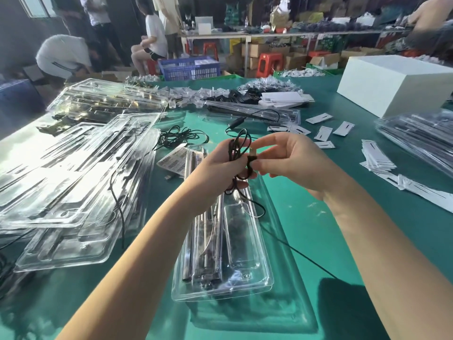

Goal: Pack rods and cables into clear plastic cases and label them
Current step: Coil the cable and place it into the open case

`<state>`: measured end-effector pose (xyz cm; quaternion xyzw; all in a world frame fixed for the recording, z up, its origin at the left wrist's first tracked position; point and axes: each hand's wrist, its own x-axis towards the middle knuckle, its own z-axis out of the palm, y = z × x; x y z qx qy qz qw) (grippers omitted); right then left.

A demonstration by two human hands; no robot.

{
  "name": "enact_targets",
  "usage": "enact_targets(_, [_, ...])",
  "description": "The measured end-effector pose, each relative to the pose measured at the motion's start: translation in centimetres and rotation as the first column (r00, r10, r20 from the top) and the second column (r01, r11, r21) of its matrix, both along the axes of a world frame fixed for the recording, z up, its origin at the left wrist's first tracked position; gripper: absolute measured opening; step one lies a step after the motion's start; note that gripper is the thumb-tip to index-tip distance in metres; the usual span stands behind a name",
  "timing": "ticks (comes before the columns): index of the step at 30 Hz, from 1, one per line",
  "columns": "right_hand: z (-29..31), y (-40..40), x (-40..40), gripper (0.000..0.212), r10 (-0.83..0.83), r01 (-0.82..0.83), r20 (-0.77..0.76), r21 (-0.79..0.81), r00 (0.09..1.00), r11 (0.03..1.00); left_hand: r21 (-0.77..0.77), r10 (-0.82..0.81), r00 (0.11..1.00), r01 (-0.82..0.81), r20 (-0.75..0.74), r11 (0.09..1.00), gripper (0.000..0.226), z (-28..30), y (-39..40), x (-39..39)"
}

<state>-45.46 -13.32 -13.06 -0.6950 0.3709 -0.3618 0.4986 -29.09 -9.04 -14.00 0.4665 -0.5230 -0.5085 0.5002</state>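
An open clear plastic case (247,280) lies on the green table in front of me, with metal rods (208,241) in its left slots. Above it my left hand (218,168) grips a coiled bundle of black cable (236,148). My right hand (291,160) pinches the cable's plug end (250,159) beside the bundle. A loose length of the cable (299,253) trails down across the case and off to the right. A sheet of barcode labels (172,160) lies just left of the case's far end.
Stacks of clear cases (73,173) fill the left side of the table. More loose black cable (181,136) lies beyond the labels. White cards (323,132) are scattered on the right, near a white box (392,84). People work in the background.
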Motion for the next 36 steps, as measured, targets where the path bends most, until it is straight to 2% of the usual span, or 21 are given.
enact_targets(6, [0.0, -0.1, 0.0, 0.026, -0.067, 0.067, 0.061, 0.005, 0.996, 0.998, 0.009, -0.057, 0.997, 0.056, 0.061, 0.998, 0.024, -0.1, 0.0, 0.3])
enact_targets(9, [-0.6, -0.3, 0.2, 0.023, -0.077, 0.076, 0.042, 0.035, 0.996, 0.997, 0.033, 0.021, 0.998, -0.023, 0.065, 0.999, 0.026, -0.4, -0.3, 0.3])
enact_targets(11, [-0.9, -0.4, 0.1, 0.035, -0.080, 0.082, -0.070, 0.024, 0.994, 0.996, 0.096, 0.149, 0.985, -0.141, -0.082, 0.985, 0.019, -0.6, -0.7, 0.0])
enact_targets(13, [-1.2, -0.5, -0.2, 0.045, 0.066, -0.049, -0.299, 0.064, 0.952, 0.997, 0.205, 0.280, 0.890, -0.217, -0.361, 0.954, 0.008, -0.6, -1.2, 0.0])
enact_targets(15, [-1.8, -0.3, -0.3, 0.032, 0.264, -0.228, -0.502, 0.133, 0.824, 0.964, 0.278, 0.359, 0.789, -0.247, -0.498, 0.928, 0.009, -0.8, -1.8, 0.4])
enact_targets(16, [-2.2, -0.3, -0.1, 0.020, 0.288, -0.263, -0.550, 0.126, 0.784, 0.956, 0.298, 0.371, 0.764, -0.243, -0.528, 0.923, 0.010, -0.9, -2.0, 0.7])
enact_targets(17, [-2.7, -0.2, 0.0, 0.011, 0.268, -0.257, -0.548, 0.098, 0.793, 0.961, 0.321, 0.371, 0.758, -0.223, -0.536, 0.920, 0.011, -1.0, -2.0, 0.9])
enact_targets(18, [-3.1, -0.1, 0.2, 0.008, 0.229, -0.224, -0.512, 0.072, 0.828, 0.972, 0.335, 0.360, 0.779, -0.205, -0.514, 0.920, 0.012, -1.0, -2.0, 1.0])
enact_targets(19, [-3.6, 0.0, 0.2, 0.008, 0.185, -0.177, -0.463, 0.062, 0.867, 0.982, 0.324, 0.334, 0.840, -0.202, -0.429, 0.924, 0.013, -1.1, -1.9, 1.2])
enact_targets(20, [-4.1, 0.3, 0.1, 0.009, 0.141, -0.126, -0.421, 0.063, 0.896, 0.990, 0.278, 0.279, 0.928, -0.208, -0.248, 0.938, 0.015, -1.2, -1.6, 1.4])
enact_targets(21, [-4.5, 0.7, 0.0, 0.011, 0.094, -0.076, -0.384, 0.062, 0.919, 0.995, 0.204, 0.200, 0.980, -0.198, 0.008, 0.959, 0.017, -1.3, -1.4, 1.6])
enact_targets(22, [-5.0, 1.3, -0.3, 0.015, 0.048, -0.029, -0.339, 0.059, 0.940, 0.998, 0.120, 0.110, 0.958, -0.146, 0.266, 0.982, 0.022, -1.5, -1.1, 1.7])
enact_targets(23, [-5.6, 1.9, -0.5, 0.020, 0.002, 0.017, -0.270, 0.068, 0.963, 0.998, 0.057, 0.023, 0.880, -0.057, 0.474, 0.997, 0.031, -1.5, -1.0, 1.7])
enact_targets(24, [-6.1, 2.5, -0.7, 0.023, -0.054, 0.071, -0.187, 0.089, 0.981, 0.993, 0.040, -0.064, 0.780, 0.050, 0.622, 0.998, 0.040, -1.5, -0.8, 1.6])
enact_targets(26, [-7.1, 3.5, -1.0, 0.019, -0.179, 0.181, -0.026, 0.129, 0.984, 0.975, 0.086, -0.192, 0.563, 0.208, 0.804, 0.974, 0.053, -1.6, -0.3, 1.0])
enact_targets(28, [-7.9, 4.2, -1.2, 0.016, -0.263, 0.264, -0.021, 0.045, 0.965, 0.964, 0.104, -0.209, 0.366, 0.286, 0.907, 0.952, 0.047, -2.0, 0.0, 0.2])
enact_targets(29, [-8.3, 4.3, -1.2, 0.016, -0.288, 0.288, -0.042, -0.010, 0.957, 0.958, 0.098, -0.202, 0.327, 0.306, 0.923, 0.947, 0.042, -2.2, 0.2, -0.2])
enact_targets(30, [-8.5, 4.4, -1.2, 0.016, -0.311, 0.308, -0.054, -0.053, 0.949, 0.950, 0.091, -0.199, 0.329, 0.317, 0.923, 0.944, 0.039, -2.2, 0.3, -0.6])
enact_targets(32, [-8.7, 4.4, -1.2, 0.017, -0.332, 0.328, -0.029, -0.092, 0.943, 0.940, 0.102, -0.230, 0.396, 0.318, 0.889, 0.942, 0.039, -2.2, 0.5, -0.9])
enact_targets(35, [-9.1, 4.6, -1.5, 0.035, -0.310, 0.309, 0.016, -0.125, 0.951, 0.943, 0.173, -0.314, 0.474, 0.318, 0.823, 0.932, 0.049, -2.2, 0.7, -1.2])
enact_targets(36, [-9.1, 4.7, -1.7, 0.040, -0.310, 0.304, -0.005, -0.189, 0.951, 0.934, 0.182, -0.324, 0.494, 0.314, 0.807, 0.932, 0.053, -2.2, 0.8, -1.3])
